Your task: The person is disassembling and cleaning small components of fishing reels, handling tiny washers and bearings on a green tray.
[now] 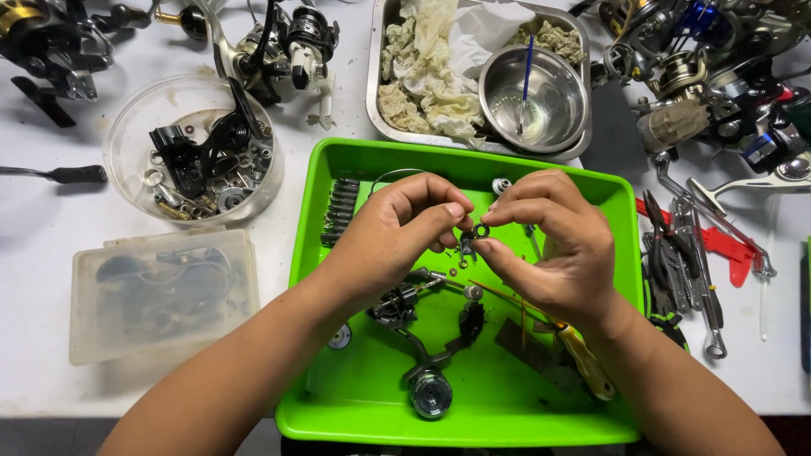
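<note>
Both hands hover over a bright green tray (355, 160). My right hand (553, 241) pinches a small black ring (481, 230) between thumb and forefinger. My left hand (397, 232) holds a small dark metal part (466, 247) right beside the ring, fingertips nearly touching it. Under the hands in the tray lie a dismantled fishing reel body (427, 338), a dark spring (341, 211), a screwdriver with a yellow handle (583, 359) and small loose bits.
A metal tray (377, 93) with rags and a steel bowl (532, 101) stands behind. A round clear tub of reel parts (193, 152) and a flat plastic box (160, 291) sit left. Pliers and wrenches (688, 262) lie right; several reels line the back.
</note>
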